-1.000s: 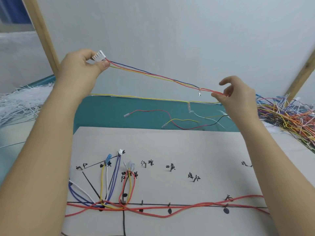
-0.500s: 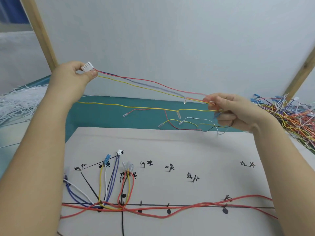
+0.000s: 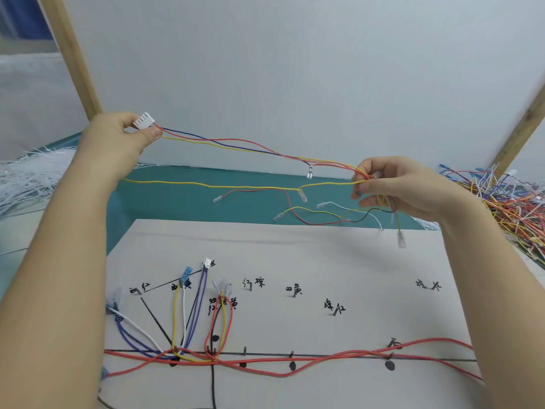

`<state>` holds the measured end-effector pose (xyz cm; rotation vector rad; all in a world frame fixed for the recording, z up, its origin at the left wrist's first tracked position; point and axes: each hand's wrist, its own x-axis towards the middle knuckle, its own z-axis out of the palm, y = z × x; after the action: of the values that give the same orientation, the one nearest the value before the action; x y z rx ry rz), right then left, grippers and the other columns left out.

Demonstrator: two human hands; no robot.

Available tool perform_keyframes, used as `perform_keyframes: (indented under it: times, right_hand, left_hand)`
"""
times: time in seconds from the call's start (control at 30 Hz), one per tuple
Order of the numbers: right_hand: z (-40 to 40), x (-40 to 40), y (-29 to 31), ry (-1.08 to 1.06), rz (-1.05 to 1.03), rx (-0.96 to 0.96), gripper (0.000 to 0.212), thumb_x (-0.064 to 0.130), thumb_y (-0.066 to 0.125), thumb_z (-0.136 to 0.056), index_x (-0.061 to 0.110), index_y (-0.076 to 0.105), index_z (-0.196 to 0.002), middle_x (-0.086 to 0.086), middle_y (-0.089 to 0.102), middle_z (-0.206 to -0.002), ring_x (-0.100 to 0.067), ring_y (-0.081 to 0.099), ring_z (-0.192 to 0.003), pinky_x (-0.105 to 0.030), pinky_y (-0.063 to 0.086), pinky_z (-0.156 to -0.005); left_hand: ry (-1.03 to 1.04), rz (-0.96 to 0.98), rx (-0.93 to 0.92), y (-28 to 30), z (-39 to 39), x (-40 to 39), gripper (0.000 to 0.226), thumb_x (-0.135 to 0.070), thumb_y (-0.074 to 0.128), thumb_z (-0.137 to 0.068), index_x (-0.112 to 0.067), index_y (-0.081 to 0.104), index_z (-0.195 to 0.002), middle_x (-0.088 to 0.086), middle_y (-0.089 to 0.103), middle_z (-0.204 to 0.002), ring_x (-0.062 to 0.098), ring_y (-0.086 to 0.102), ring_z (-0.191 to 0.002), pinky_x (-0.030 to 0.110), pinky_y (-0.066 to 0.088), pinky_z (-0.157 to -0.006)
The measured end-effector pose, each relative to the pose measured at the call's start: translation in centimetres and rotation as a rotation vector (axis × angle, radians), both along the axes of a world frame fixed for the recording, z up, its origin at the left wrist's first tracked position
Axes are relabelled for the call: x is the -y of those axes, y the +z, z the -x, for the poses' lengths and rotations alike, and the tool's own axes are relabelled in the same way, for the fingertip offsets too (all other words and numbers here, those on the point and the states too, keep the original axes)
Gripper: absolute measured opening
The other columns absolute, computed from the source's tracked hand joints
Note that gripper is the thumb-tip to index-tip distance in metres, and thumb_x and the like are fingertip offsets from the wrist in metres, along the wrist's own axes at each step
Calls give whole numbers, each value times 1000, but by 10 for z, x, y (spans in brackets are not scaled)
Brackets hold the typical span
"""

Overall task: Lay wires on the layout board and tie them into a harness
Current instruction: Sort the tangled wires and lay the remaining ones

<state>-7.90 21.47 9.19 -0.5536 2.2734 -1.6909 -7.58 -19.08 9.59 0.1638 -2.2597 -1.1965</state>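
Note:
My left hand (image 3: 118, 140) pinches a white multi-pin connector (image 3: 143, 121) up in the air at the left. Red, blue and yellow wires (image 3: 236, 144) run from it down to my right hand (image 3: 392, 184), which pinches their far ends together with a long yellow wire (image 3: 206, 184). More short wires with clear terminals (image 3: 324, 214) dangle below my right hand. Beneath both hands lies the beige layout board (image 3: 324, 261) with nails, handwritten labels and black lines. Red, yellow, blue and white wires (image 3: 191, 349) lie routed along its lower left and bottom line.
A tangled heap of coloured wires (image 3: 507, 202) lies at the right of the green table (image 3: 177, 196). A pile of white ties or strips (image 3: 29, 178) sits at the left. Wooden frame posts (image 3: 73, 54) stand at both sides before a pale wall.
My left hand with the connector came down from its raised position. My right hand closed on the wire ends and a terminal now dangles below it.

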Motion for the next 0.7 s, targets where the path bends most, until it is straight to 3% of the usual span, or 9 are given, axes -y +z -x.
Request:
perform_keyframes:
  times: [0.07, 0.17, 0.27, 0.33, 0.43, 0.5, 0.6, 0.7]
  right_hand:
    - [-3, -4, 2, 54, 87, 38, 12, 5, 56, -80, 11, 57, -90, -3, 58, -66, -14, 60, -58, -20, 53, -58]
    - [-6, -7, 2, 97, 189, 69, 8, 13, 48, -83, 14, 53, -90, 1, 46, -54, -9, 39, -41, -18, 36, -45]
    - [-5, -7, 1, 146, 262, 84, 4, 13, 46, -87, 16, 48, -87, 6, 34, -54, -8, 26, -44, -19, 27, -44]
    - [-3, -8, 0, 163, 236, 80, 12, 7, 53, -84, 17, 47, -86, 6, 31, -57, -10, 23, -48, -20, 27, -45]
    - [-2, -7, 0, 152, 126, 42, 23, 0, 56, -74, 18, 47, -86, 5, 38, -58, -10, 31, -49, -19, 32, -47]
    - [0, -6, -1, 106, 85, 19, 25, -4, 60, -78, 18, 53, -87, 3, 43, -60, -12, 36, -50, -21, 38, -49]
    - [1, -4, 1, -15, 106, -23, 7, 14, 56, -89, 18, 60, -86, -1, 65, -70, -14, 58, -59, -27, 54, -58]
    - [7, -2, -2, -214, -21, -234, 11, 14, 57, -91, 20, 63, -84, 3, 73, -79, -9, 66, -74, -23, 51, -72]
  left_hand:
    - [9, -19, -11, -2, -1, 7, 14, -39, 63, -82, -26, 60, -81, 4, 48, -65, 19, 36, -50, 24, 25, -49]
    - [-18, -57, 24, -6, 0, 10, 15, -37, 64, -84, -24, 62, -89, 3, 46, -65, 13, 36, -45, 24, 22, -48]
    - [-36, -85, 55, -8, 2, 6, 12, -35, 63, -86, -23, 61, -88, 3, 39, -62, 18, 29, -48, 22, 22, -45]
    - [-41, -91, 77, -8, 2, 5, 11, -33, 62, -87, -25, 60, -81, 4, 36, -61, 17, 27, -45, 15, 21, -38]
    - [-41, -107, 88, -10, 1, 6, 10, -31, 62, -88, -24, 60, -81, 4, 33, -60, 5, 24, -32, 10, 15, -32]
    - [-26, -115, 87, -11, 2, 8, 10, -31, 62, -88, -21, 61, -89, 3, 33, -60, 4, 22, -30, 10, 15, -32]
    - [-27, -106, 86, -12, 1, 9, 10, -30, 62, -88, -20, 60, -90, 4, 31, -60, 4, 22, -30, 10, 15, -33]
    - [-31, -63, 94, -10, -1, 6, 13, -33, 63, -86, -21, 61, -89, 4, 34, -59, 12, 27, -40, 19, 21, -42]
